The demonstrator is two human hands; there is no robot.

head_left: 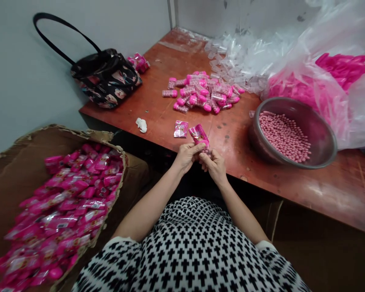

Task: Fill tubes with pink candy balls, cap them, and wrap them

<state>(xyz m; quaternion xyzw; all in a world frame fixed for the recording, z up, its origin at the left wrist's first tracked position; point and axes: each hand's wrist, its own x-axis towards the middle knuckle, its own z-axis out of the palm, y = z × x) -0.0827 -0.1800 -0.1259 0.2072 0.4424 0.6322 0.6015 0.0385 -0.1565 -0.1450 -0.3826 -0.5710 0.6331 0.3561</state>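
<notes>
A pink printed packet (198, 133) is pinched between my two hands, just over the front edge of the table. My left hand (187, 156) grips it from the left, thumb on top. On its lower right side, the fingers of my right hand (214, 164) are closed on it; they partly hide its lower end. A flat pink printed sachet (180, 129) lies on the table just behind my left hand. Farther back is a pile of clear bottles (200, 92) with pink caps, filled with pink beads.
A grey bowl (328, 140) of pink beads (284, 136) stands at right. Behind it are clear empty tubes (237, 61) and a plastic bag (307, 93) of pink pieces. A cardboard box (27, 140) of pink packets (69, 202), a flowered handbag (106, 79) and crumpled white tissue (141, 125) are left.
</notes>
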